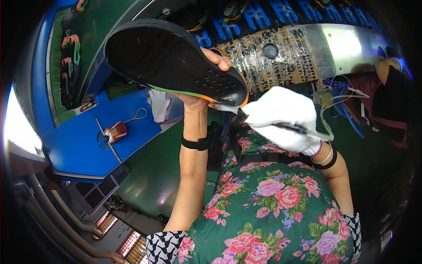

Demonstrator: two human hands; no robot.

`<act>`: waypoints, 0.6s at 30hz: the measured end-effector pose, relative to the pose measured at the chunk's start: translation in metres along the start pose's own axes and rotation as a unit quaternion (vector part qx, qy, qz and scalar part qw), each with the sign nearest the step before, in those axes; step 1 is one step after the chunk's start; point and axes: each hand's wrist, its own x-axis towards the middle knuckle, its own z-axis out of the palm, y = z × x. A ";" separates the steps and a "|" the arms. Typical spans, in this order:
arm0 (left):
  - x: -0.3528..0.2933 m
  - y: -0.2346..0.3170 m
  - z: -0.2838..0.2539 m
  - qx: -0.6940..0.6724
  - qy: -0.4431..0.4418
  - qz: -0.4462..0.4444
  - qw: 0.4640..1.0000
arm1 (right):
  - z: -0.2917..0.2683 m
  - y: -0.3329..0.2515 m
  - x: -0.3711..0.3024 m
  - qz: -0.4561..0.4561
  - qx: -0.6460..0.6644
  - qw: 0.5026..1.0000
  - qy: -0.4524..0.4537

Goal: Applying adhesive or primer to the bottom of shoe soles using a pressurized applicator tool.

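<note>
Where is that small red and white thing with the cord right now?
In the head view the small red and white object lies on the blue bench top at the person's left, below and left of the black shoe sole held up in the left hand.

We note a blue table at left, its top slanting in the fisheye view. On it lie a small red and white container, a thin wooden stick and a white cord loop; a white cloth rests at its far right corner

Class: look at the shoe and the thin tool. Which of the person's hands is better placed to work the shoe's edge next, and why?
Likely the right hand: gloved, it holds the tool with its tip at the shoe edge. The left hand grips the shoe.
</note>
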 end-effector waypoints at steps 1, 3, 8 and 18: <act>0.000 0.001 0.001 -0.001 0.000 0.000 1.000 | -0.001 0.003 0.000 -0.010 0.019 1.000 0.003; 0.001 0.003 0.004 0.011 -0.007 -0.015 1.000 | -0.001 0.006 -0.003 -0.022 0.007 1.000 0.013; 0.000 -0.003 0.004 -0.036 -0.009 -0.039 0.999 | 0.001 -0.004 -0.010 -0.028 -0.031 0.999 -0.009; -0.006 -0.013 0.006 -0.149 -0.004 -0.036 0.988 | 0.005 -0.013 -0.009 -0.066 -0.038 0.997 0.013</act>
